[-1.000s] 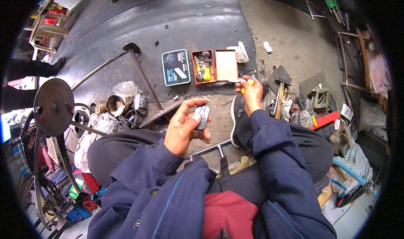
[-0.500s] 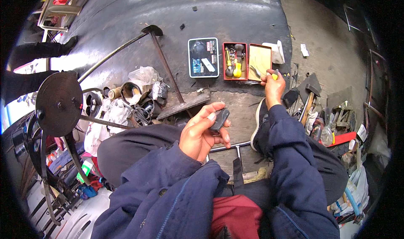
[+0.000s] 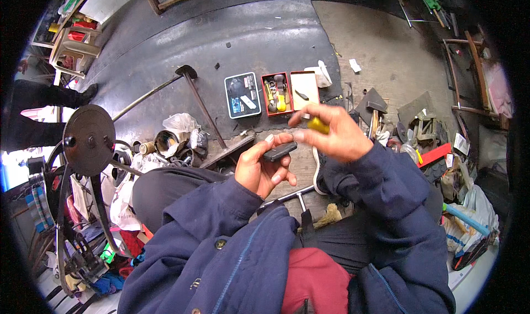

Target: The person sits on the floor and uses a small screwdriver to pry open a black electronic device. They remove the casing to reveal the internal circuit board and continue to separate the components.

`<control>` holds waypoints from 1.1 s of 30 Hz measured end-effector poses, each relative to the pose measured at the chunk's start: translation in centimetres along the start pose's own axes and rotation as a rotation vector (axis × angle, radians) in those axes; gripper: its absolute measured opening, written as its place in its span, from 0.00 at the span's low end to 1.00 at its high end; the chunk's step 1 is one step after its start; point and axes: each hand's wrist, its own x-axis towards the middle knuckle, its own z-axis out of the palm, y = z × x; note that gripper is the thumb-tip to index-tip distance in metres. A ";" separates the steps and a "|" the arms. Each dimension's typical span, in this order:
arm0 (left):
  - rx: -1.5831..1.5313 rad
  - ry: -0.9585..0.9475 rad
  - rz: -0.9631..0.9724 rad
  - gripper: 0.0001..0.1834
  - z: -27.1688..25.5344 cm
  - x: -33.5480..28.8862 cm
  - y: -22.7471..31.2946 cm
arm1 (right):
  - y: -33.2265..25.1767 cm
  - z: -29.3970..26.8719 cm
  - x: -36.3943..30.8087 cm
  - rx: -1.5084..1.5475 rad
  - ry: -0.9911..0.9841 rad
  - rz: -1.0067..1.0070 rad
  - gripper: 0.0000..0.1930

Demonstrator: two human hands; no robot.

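Head view: left hand (image 3: 255, 169) had fingers pinched on a small black piece (image 3: 280, 151); right hand (image 3: 343, 136), gripping a yellow handle (image 3: 318, 125), had moved from the red-edged lid (image 3: 307, 84) to near it. Piece looked oblong, dark, slightly tilted.

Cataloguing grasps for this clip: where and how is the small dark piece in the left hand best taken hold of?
Probably a pinch across the small dark piece near its right end, coming from the person's right. It looks flat and elongated; the left hand covers its left end, while its right end looks uncovered.
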 end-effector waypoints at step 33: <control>0.297 0.054 0.111 0.16 -1.8 2.3 -3.1 | 3.4 4.1 -5.4 -0.340 0.276 -0.022 0.12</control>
